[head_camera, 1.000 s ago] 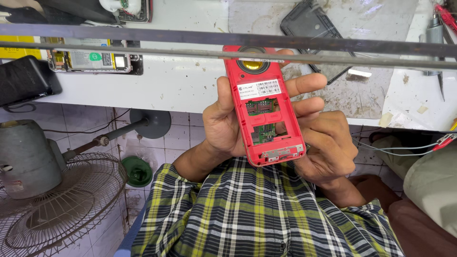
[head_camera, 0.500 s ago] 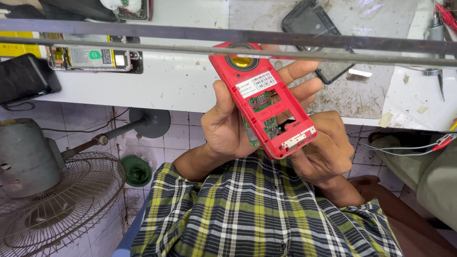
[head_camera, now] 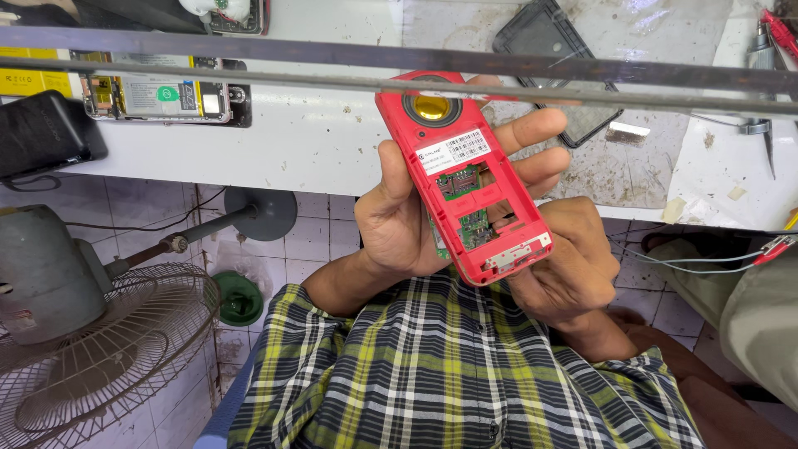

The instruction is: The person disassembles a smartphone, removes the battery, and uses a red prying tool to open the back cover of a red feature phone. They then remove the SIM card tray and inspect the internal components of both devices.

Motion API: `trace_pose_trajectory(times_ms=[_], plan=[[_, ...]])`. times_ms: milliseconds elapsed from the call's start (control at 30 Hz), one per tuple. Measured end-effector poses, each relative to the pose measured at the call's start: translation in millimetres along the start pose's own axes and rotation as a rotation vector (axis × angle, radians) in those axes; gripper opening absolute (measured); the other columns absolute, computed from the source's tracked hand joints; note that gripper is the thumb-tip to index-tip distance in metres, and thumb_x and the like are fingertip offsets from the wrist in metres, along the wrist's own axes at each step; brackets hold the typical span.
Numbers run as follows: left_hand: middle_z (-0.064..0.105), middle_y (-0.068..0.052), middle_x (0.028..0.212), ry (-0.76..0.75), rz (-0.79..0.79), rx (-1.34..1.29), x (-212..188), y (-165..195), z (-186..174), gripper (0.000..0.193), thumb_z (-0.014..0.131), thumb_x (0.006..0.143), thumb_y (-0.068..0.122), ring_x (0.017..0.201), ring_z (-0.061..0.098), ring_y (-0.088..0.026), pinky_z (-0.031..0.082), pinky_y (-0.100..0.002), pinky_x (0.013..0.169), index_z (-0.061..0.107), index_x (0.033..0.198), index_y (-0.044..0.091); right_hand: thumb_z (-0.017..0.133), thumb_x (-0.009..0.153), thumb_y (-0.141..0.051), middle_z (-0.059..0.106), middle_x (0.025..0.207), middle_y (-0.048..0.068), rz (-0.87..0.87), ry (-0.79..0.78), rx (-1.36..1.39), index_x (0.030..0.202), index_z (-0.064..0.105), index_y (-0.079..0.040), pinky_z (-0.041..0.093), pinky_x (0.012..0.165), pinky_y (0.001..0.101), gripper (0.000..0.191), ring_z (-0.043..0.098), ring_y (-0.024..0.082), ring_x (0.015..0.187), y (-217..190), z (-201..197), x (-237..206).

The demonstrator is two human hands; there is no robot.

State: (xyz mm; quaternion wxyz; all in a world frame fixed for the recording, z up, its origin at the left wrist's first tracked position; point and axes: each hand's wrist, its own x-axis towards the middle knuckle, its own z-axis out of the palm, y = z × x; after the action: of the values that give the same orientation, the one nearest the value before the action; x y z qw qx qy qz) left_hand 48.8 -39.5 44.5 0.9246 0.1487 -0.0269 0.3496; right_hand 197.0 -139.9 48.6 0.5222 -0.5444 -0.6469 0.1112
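A red keypad phone (head_camera: pixel 465 179) with its back cover off is held up in front of me, showing a gold round speaker at the top, a white sticker and a green circuit board in the open bay. My left hand (head_camera: pixel 395 224) wraps the phone from behind, thumb on its left edge and fingers showing past its right edge. My right hand (head_camera: pixel 569 266) grips the phone's lower end from below right. The phone leans with its top toward the left.
A white workbench (head_camera: pixel 316 141) lies ahead with an opened phone (head_camera: pixel 158 96), a black cover (head_camera: pixel 549 41) and tools (head_camera: pixel 761 50) on it. Two metal bars (head_camera: pixel 249 51) cross above. A floor fan (head_camera: pixel 91 349) stands at left; red-clipped wires (head_camera: pixel 773 247) hang at right.
The phone has tipped from upright to leaning, its top toward the left and its bottom toward the right. Both hands have stayed on it.
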Motion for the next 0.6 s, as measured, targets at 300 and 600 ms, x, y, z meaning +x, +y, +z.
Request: trace_pose_trajectory(times_ms=[300,600], plan=[[0.010,-0.040,0.166,-0.045,-0.025,-0.126,0.7,-3.3,-5.2,0.091,0.042,0.101,0.066,0.151,0.029,-0.050,0.043,-0.059,0.119,0.005,0.166,0.015,0.090,0.079,0.000,0.067,0.091,0.012,-0.027,0.040,0.046,0.103,0.072,0.006,0.047,0.066,0.0337,0.031,0.060,0.024,0.078,-0.9,3.7,3.0],[0.012,-0.039,0.167,-0.063,-0.012,-0.174,1.0,-5.4,-6.9,0.091,0.042,0.105,0.066,0.151,0.032,-0.048,0.045,-0.061,0.117,0.004,0.170,0.015,0.089,0.079,-0.004,0.067,0.093,0.013,-0.032,0.018,0.074,0.104,0.070,0.004,0.049,0.069,0.0348,0.032,0.063,0.026,0.082,-0.8,1.1,2.9]])
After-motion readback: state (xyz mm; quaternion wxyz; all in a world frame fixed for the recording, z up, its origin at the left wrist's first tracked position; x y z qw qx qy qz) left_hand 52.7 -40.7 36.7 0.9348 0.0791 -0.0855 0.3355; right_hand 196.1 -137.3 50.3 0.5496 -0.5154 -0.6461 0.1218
